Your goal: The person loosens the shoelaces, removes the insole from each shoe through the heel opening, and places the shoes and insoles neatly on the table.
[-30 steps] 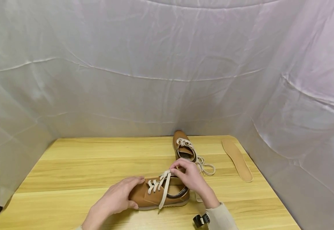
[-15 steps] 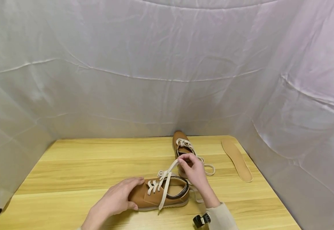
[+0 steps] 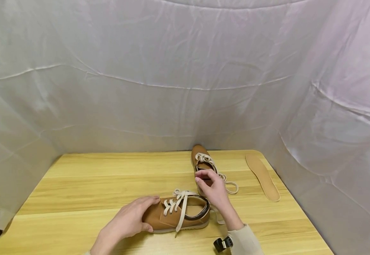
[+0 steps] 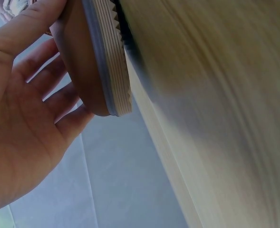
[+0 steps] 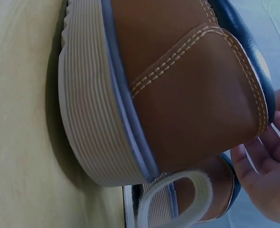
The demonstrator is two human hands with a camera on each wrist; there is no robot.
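A brown leather shoe [image 3: 156, 216] with cream laces rests on the table, toe to the left. My left hand [image 3: 129, 217] grips its toe, thumb on the near side and fingers on the far side; the left wrist view shows the toe [image 4: 78, 57] between them. One end of the shoelace [image 3: 182, 216] hangs down the near side, and another length lies across the opening. Above the heel end hovers my right hand [image 3: 215, 191], thumb and index finger bent but apart, with nothing between them. In the right wrist view its fingers appear behind the shoe's heel [image 5: 197, 99].
A second brown shoe [image 3: 197, 151] stands behind, partly hidden by the right hand, its loose lace [image 3: 232, 187] trailing right. A tan insole [image 3: 262, 177] lies at the right of the wooden table [image 3: 92, 184]. Grey cloth [image 3: 156, 106] hangs around the back and sides.
The right hand pulled a lace length up and to the right, then let it go; the lace has dropped across the shoe's opening. The left hand has stayed in place.
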